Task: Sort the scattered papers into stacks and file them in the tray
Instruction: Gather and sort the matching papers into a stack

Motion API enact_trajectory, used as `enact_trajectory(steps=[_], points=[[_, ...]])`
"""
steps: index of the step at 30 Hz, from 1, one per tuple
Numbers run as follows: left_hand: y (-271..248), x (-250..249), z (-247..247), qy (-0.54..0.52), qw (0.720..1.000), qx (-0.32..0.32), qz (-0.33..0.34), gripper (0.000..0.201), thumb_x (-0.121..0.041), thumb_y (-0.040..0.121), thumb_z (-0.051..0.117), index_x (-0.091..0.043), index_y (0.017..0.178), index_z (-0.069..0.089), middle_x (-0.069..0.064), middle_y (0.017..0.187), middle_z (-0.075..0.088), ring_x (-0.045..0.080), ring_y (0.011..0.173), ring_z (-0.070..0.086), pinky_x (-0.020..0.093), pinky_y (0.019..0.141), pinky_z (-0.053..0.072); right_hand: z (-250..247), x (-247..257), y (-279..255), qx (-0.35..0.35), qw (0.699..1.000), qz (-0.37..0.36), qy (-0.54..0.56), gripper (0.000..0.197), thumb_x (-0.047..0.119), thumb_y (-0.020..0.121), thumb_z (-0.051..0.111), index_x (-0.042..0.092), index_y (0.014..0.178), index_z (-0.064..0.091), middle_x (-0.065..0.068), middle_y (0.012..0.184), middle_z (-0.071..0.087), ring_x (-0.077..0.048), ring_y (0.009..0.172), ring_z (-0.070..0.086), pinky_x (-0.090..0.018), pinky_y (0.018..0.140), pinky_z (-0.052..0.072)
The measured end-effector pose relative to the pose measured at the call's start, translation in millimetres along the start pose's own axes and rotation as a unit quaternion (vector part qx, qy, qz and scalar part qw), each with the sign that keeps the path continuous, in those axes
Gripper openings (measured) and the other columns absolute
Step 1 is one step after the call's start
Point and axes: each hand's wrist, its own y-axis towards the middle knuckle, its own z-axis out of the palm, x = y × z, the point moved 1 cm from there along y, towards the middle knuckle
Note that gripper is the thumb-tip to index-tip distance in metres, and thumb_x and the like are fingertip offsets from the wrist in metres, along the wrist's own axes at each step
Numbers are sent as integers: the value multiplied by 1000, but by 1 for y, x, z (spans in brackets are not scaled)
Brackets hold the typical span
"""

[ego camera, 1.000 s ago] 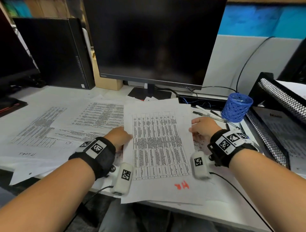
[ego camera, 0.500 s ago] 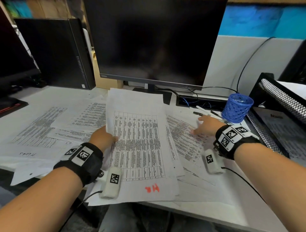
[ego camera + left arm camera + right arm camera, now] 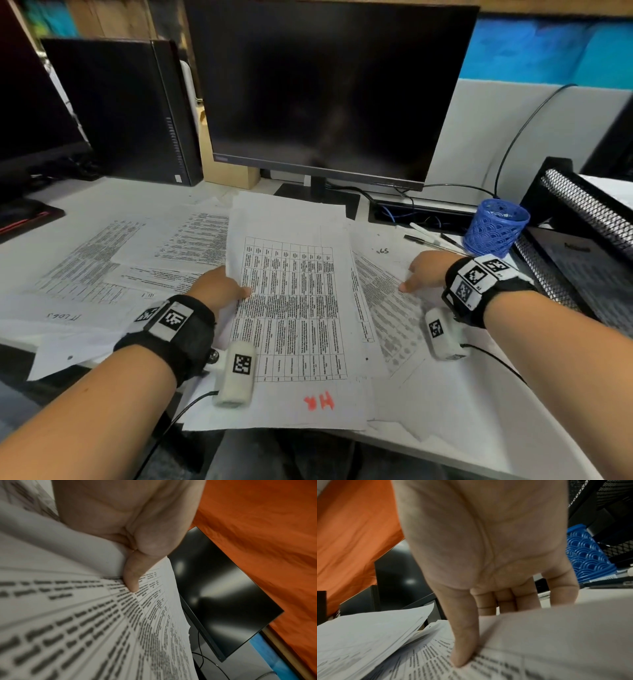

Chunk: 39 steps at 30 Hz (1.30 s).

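A stack of printed sheets [image 3: 294, 308] with "HR" in red at its near end lies tilted over the desk's front edge. My left hand [image 3: 229, 287] grips its left edge, thumb [image 3: 131, 581] on top of the table print and the other fingers hidden beneath. To the right, my right hand [image 3: 418, 274] rests on loose printed sheets [image 3: 387, 301], fingers straight and thumb [image 3: 464, 649] pressing the print; a raised sheet hides the fingertips. The black mesh tray [image 3: 589, 209] stands at the far right, a sheet in its lower level.
More printed sheets [image 3: 102, 253] are spread across the left of the desk. A blue pen cup [image 3: 495, 228] and pens [image 3: 428, 236] sit between my right hand and the tray. A monitor [image 3: 325, 89] and a computer tower [image 3: 120, 109] stand behind.
My right hand let go of the HR stack and moved right onto the loose sheets. My left hand carried the stack leftward and lower.
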Motion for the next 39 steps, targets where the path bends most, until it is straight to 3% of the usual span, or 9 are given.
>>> enact_trajectory(steps=[5, 8, 10, 16, 23, 27, 33, 36, 39], points=[[2, 3, 1, -11, 1000, 1, -6, 51, -14, 86, 69, -1, 130, 48, 17, 125, 58, 35, 115, 53, 48, 102, 42, 2, 1, -3, 10, 998, -31, 50, 81, 62, 79, 61, 7, 137, 47, -8, 133, 54, -25, 120, 52, -34, 99, 44], [1, 3, 1, 0, 1000, 1, -5, 50, -17, 86, 68, -2, 130, 48, 17, 124, 59, 35, 113, 54, 47, 101, 43, 6, 3, 0, 58, 996, -38, 62, 71, 57, 68, 75, 7, 116, 59, -6, 114, 64, -23, 101, 60, -32, 86, 50], [0, 1, 1, 12, 1000, 1, -3, 49, -18, 87, 67, -2, 129, 48, 17, 123, 59, 35, 113, 54, 46, 100, 44, 9, 7, 2, 69, 995, -42, 67, 59, 48, 68, 79, 8, 108, 61, -7, 108, 65, -23, 96, 60, -34, 87, 51], [0, 1, 1, 16, 1000, 1, -3, 51, -20, 88, 67, -4, 131, 47, 15, 125, 58, 33, 112, 54, 41, 98, 44, -7, 2, -6, -12, 999, -38, 38, 60, 45, 85, 64, 4, 128, 52, -7, 129, 56, -26, 118, 52, -35, 98, 40], [3, 4, 1, -25, 1000, -2, 4, 50, -17, 87, 67, -2, 132, 48, 16, 128, 57, 34, 118, 52, 44, 104, 40, -32, -43, -17, -110, 983, 7, 147, 45, 31, 91, 60, 1, 125, 57, -17, 122, 61, -31, 113, 56, -35, 97, 44], [3, 7, -2, -168, 986, -10, 4, 53, -14, 86, 68, -5, 134, 48, 14, 134, 54, 33, 124, 48, 48, 109, 34, -34, -67, -16, -137, 949, 25, 284, 47, 31, 85, 68, -2, 118, 60, -18, 120, 63, -32, 108, 59, -40, 98, 45], [-15, -1, -14, -299, 950, -62, 62, 50, -16, 92, 60, -11, 139, 45, 7, 138, 52, 26, 126, 47, 41, 108, 33, -36, -90, -17, -182, 879, 13, 441, 54, 32, 78, 74, 6, 123, 60, -10, 124, 63, -31, 115, 57, -47, 104, 42], [-27, -22, -28, -364, 923, -58, 107, 38, -10, 93, 57, -7, 130, 51, 11, 130, 57, 26, 111, 56, 36, 96, 44, -38, -90, -20, -201, 834, 2, 514, 61, 33, 69, 81, 5, 119, 61, -11, 118, 65, -31, 111, 60, -48, 102, 44], [-39, -52, -36, -381, 912, -51, 144, 30, -15, 95, 55, -16, 125, 55, -3, 121, 61, 11, 102, 58, 21, 88, 45, -48, -71, -40, -206, 783, -36, 585, 60, 26, 73, 79, 2, 123, 57, -11, 119, 64, -31, 111, 60, -46, 102, 45]])
